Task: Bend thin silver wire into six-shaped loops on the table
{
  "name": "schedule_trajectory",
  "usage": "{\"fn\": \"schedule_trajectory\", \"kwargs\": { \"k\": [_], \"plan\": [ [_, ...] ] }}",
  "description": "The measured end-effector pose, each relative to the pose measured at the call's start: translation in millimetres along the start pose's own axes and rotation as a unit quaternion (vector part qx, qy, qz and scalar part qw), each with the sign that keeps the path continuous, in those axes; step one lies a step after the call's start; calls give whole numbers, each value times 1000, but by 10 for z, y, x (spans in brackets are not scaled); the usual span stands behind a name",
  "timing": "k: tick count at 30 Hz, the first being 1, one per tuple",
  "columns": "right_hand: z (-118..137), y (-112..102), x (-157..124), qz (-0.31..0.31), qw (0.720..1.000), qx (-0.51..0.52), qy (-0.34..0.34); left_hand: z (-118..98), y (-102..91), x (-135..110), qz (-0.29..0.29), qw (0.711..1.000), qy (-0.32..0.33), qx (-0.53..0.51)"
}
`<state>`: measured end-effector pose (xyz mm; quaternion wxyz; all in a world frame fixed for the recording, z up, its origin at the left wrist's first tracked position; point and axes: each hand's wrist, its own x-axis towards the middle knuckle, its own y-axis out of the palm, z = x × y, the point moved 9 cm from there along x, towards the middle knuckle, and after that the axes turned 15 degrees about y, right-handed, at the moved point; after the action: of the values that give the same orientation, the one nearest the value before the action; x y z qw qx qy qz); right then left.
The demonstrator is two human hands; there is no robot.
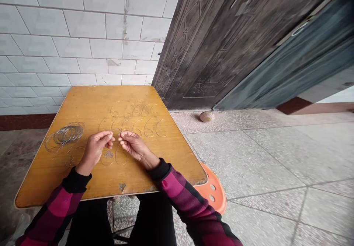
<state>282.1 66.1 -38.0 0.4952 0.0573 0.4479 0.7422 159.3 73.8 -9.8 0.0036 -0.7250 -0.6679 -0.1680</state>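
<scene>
Together, the left hand (95,150) and right hand (134,145) pinch toward each other above a honey-yellow wooden tabletop (171,154), their fingertips almost meeting; whether they hold anything is too fine to tell. A loose coil of thin silver wire (68,134) lies sideways, nearer the left hand, while rows of bent six-shaped wire loops (146,127) stretch just ahead.

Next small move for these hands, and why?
Probably lay the wire that the left hand and right hand seem to pinch onto the wooden table, beside the rows of 6-shaped wire pieces, since those lie flat there.
</scene>
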Motion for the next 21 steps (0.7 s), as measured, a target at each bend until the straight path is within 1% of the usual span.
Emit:
{"fn": "schedule_trajectory", "kwargs": {
  "k": [6, 10, 14, 21],
  "plan": [
    [-12, 9, 10, 0, 1000, -15, -1, -6, 19, 0, 15, 1000, -19, -2],
    [27, -34, -6, -31, 998, -39, -30, -27, 21, 10, 10, 999, -21, -22],
    [79, -59, -33, -63, 993, -77, -64, -40, 16, 14, 14, 1000, -19, -18],
    [89, -76, -22, -79, 990, -98, -65, -80, -8, 20, 17, 1000, 1, 3]
  ]
}}
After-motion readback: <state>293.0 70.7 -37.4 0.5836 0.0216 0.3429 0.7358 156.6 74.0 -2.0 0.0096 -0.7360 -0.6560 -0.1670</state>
